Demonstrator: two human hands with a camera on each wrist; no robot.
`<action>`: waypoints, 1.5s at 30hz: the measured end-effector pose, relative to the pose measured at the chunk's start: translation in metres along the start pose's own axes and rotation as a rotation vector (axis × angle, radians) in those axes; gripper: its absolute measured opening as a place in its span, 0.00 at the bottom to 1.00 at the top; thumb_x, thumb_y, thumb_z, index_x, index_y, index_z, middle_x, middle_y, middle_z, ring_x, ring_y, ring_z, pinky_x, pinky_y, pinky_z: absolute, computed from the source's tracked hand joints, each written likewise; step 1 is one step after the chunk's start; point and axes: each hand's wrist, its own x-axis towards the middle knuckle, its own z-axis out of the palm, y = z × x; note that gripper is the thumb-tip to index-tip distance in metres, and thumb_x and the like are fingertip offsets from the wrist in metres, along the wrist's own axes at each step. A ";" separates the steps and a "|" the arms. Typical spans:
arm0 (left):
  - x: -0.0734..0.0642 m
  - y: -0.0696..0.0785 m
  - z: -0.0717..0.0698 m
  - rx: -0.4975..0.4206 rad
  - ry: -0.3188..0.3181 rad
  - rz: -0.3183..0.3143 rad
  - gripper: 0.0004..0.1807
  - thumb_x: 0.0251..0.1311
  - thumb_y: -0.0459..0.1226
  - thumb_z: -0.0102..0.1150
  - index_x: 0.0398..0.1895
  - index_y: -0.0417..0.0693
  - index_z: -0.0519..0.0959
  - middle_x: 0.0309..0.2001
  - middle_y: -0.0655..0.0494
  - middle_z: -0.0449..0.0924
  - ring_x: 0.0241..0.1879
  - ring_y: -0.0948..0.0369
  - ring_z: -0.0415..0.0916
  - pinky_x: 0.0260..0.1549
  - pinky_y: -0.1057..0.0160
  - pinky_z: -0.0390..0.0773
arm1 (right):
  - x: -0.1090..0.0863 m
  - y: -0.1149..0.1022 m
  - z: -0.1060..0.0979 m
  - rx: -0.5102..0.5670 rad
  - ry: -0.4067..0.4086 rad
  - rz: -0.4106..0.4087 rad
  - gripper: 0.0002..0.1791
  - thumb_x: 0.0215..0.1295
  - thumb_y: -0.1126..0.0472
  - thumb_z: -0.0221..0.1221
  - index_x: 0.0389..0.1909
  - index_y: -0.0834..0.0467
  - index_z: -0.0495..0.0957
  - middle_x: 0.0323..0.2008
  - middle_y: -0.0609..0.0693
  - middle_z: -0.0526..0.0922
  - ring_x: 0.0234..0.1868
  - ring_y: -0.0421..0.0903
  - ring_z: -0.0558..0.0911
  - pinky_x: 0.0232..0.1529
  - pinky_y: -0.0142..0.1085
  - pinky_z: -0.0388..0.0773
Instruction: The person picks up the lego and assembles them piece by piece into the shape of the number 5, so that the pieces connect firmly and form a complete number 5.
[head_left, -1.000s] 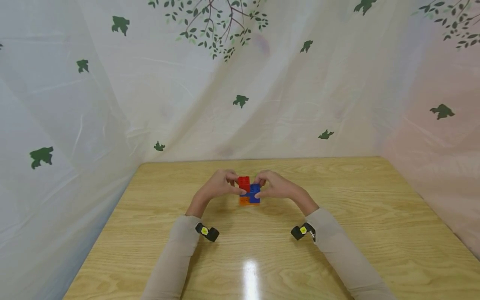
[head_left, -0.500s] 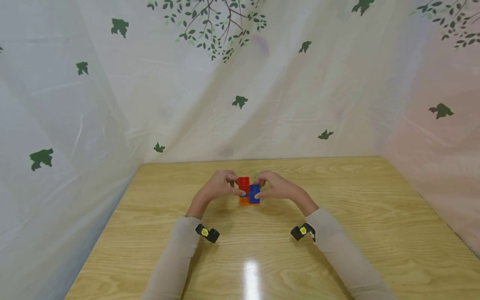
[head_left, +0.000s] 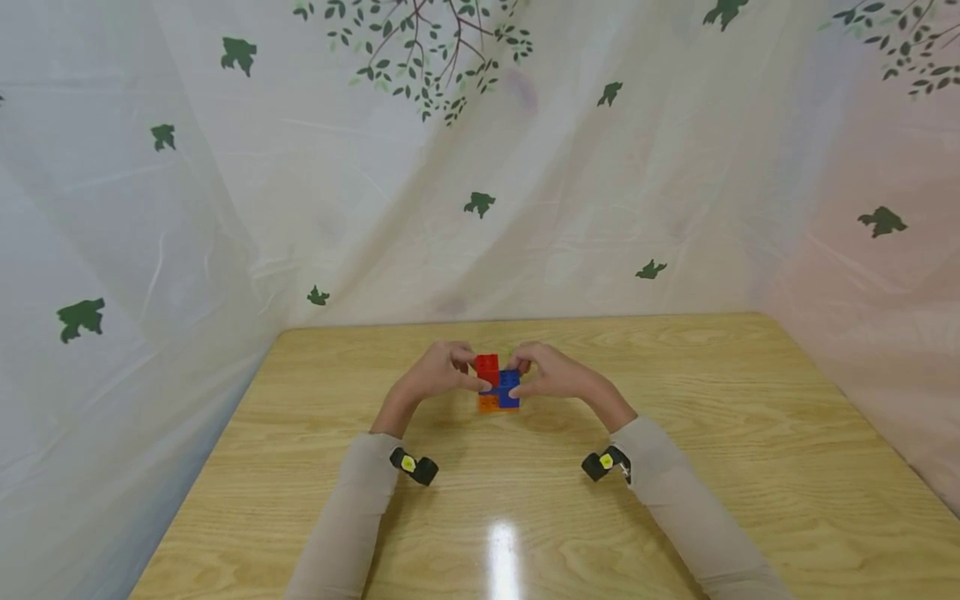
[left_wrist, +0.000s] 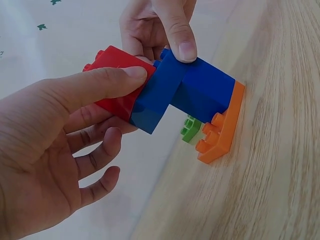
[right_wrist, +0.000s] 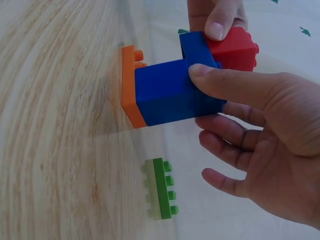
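Note:
A small stack of toy building bricks stands near the middle of the table. At its base lies a flat orange brick [left_wrist: 225,130], with a tall blue brick [right_wrist: 167,90] on one end. A thinner blue brick [left_wrist: 159,92] lies on top and juts out to the left over a gap. On that overhang sits a red brick [head_left: 487,367]. My left hand [head_left: 442,368] pinches the red brick, thumb on its near face. My right hand [head_left: 555,371] pinches the blue bricks at their seam, thumb in front. The fingertips behind the stack are partly hidden.
A flat green brick [right_wrist: 162,189] lies on the table beyond the stack; in the head view it cannot be seen. The wooden table [head_left: 495,475] ends at a pale curtain [head_left: 405,250] printed with leaves, which hangs at the back and sides.

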 end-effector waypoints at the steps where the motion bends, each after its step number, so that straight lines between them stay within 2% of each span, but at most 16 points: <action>1: 0.000 0.000 0.000 -0.007 -0.001 0.001 0.09 0.55 0.37 0.76 0.25 0.43 0.85 0.26 0.57 0.68 0.27 0.60 0.66 0.27 0.66 0.62 | 0.000 0.000 0.000 0.001 -0.001 0.002 0.14 0.60 0.63 0.72 0.44 0.63 0.81 0.43 0.55 0.83 0.47 0.52 0.80 0.53 0.50 0.80; 7: 0.001 0.002 0.000 0.017 -0.005 -0.014 0.06 0.54 0.37 0.77 0.31 0.44 0.88 0.27 0.57 0.72 0.28 0.60 0.69 0.28 0.67 0.65 | -0.001 0.000 0.000 0.006 -0.004 0.008 0.14 0.61 0.63 0.72 0.44 0.63 0.81 0.43 0.55 0.83 0.46 0.51 0.80 0.53 0.49 0.80; 18: 0.000 0.009 -0.001 0.076 -0.002 -0.065 0.08 0.54 0.38 0.77 0.27 0.45 0.87 0.26 0.58 0.70 0.26 0.62 0.67 0.26 0.68 0.63 | -0.002 -0.002 0.000 -0.001 -0.007 0.022 0.14 0.61 0.62 0.71 0.45 0.63 0.81 0.43 0.55 0.83 0.48 0.54 0.80 0.53 0.47 0.79; 25: -0.001 0.011 -0.001 0.053 -0.007 -0.064 0.14 0.54 0.38 0.77 0.20 0.45 0.80 0.26 0.58 0.67 0.26 0.61 0.66 0.26 0.68 0.62 | -0.003 -0.004 -0.001 0.009 -0.012 0.032 0.15 0.61 0.63 0.71 0.45 0.63 0.81 0.44 0.56 0.83 0.48 0.56 0.80 0.53 0.48 0.80; 31: -0.001 0.009 -0.001 0.051 0.003 -0.052 0.11 0.54 0.38 0.77 0.22 0.46 0.82 0.27 0.57 0.69 0.26 0.61 0.68 0.26 0.67 0.63 | -0.004 -0.008 -0.002 0.023 -0.010 0.046 0.15 0.61 0.64 0.71 0.46 0.64 0.80 0.43 0.56 0.83 0.49 0.59 0.80 0.54 0.51 0.79; 40: 0.000 0.008 -0.001 0.045 0.001 -0.050 0.08 0.54 0.38 0.77 0.26 0.45 0.86 0.27 0.58 0.71 0.27 0.61 0.69 0.26 0.68 0.65 | -0.003 -0.008 -0.001 -0.012 -0.002 0.049 0.16 0.60 0.62 0.72 0.45 0.62 0.81 0.43 0.54 0.83 0.47 0.50 0.80 0.53 0.46 0.79; 45: -0.001 0.007 -0.001 0.053 0.002 -0.050 0.08 0.53 0.38 0.77 0.26 0.45 0.86 0.27 0.56 0.72 0.27 0.61 0.69 0.27 0.68 0.65 | -0.004 -0.010 -0.001 -0.026 -0.001 0.038 0.16 0.60 0.61 0.72 0.46 0.63 0.81 0.43 0.54 0.84 0.47 0.51 0.81 0.53 0.46 0.80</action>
